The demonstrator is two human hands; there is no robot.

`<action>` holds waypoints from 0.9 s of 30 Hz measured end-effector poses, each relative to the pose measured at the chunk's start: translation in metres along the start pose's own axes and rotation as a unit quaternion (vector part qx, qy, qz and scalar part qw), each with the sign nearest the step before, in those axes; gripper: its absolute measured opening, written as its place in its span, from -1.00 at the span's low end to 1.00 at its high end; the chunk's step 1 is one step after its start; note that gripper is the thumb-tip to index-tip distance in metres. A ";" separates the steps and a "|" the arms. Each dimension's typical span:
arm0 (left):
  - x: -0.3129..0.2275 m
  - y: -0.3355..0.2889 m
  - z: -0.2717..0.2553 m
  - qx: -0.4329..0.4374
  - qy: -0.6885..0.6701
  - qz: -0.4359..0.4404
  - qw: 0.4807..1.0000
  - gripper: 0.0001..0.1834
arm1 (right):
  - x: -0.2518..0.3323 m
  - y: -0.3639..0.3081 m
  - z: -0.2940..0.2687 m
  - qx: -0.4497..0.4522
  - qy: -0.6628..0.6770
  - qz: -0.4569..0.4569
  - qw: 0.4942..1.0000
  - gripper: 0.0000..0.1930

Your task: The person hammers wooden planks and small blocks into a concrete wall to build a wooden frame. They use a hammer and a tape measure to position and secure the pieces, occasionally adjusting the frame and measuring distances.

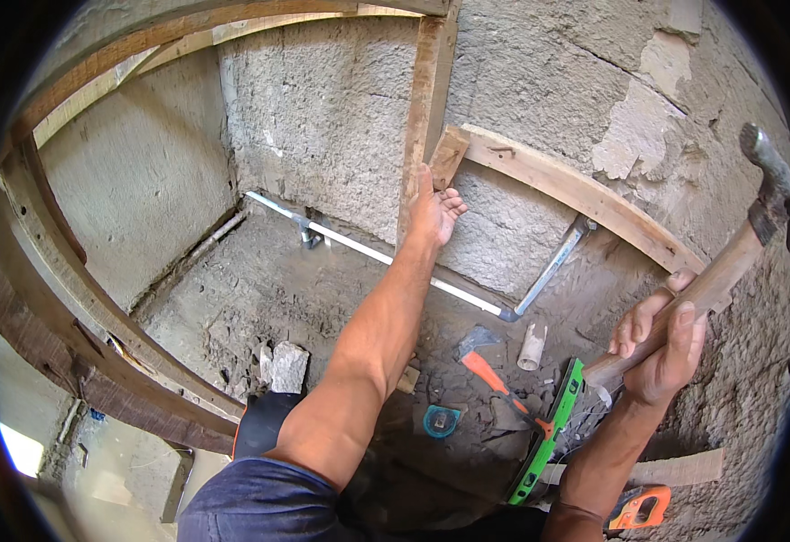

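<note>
My left hand (435, 215) reaches up to a short wood block (450, 155) where an upright timber post (428, 99) meets a horizontal board (575, 190). Its thumb points up along the block's lower end and the fingers curl beside it, closed on the block. A bent nail (501, 148) sticks out of the board near that joint. On the right, my right hand (661, 348) is wrapped round the wooden handle of a hammer (720, 280), with its metal head raised at the upper right.
Below my hands lie an orange-handled hatchet (494, 375), a green spirit level (548, 434), a teal tape measure (441, 421) and an orange-handled handsaw (640, 508). A white pipe (359, 246) runs along the rough wall's foot. Curved-looking timbers (97, 307) cross the left side.
</note>
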State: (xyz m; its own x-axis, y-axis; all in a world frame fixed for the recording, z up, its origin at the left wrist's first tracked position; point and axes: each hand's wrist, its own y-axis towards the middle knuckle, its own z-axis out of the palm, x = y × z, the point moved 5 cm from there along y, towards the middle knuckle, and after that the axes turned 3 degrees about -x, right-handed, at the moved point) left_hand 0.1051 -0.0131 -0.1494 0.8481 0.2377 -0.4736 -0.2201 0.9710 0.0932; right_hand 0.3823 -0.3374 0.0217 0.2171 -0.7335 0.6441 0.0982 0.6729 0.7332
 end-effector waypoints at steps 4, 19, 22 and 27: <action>0.003 0.006 0.010 -0.063 -0.020 -0.038 0.997 -0.12 | -0.014 -0.002 0.006 0.017 0.010 0.019 1.000 -0.57; -0.017 0.003 0.027 -0.099 0.011 -0.021 0.995 -0.13 | -0.028 0.003 -0.009 -0.021 0.030 0.041 0.998 -0.63; -0.019 0.001 0.026 -0.080 -0.027 -0.039 0.996 -0.38 | -0.031 0.003 -0.011 -0.029 0.028 0.049 0.998 -0.64; -0.022 0.006 0.021 -0.027 -0.036 -0.088 0.995 -0.61 | -0.035 0.002 -0.015 -0.034 0.007 0.060 0.998 -0.65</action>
State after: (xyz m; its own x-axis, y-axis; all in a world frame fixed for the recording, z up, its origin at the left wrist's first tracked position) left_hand 0.0954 -0.0115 -0.1204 0.9075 0.0666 -0.4147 -0.0884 0.9955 -0.0337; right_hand 0.3893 -0.3088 -0.0029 0.2456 -0.6460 0.7227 0.1361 0.7612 0.6341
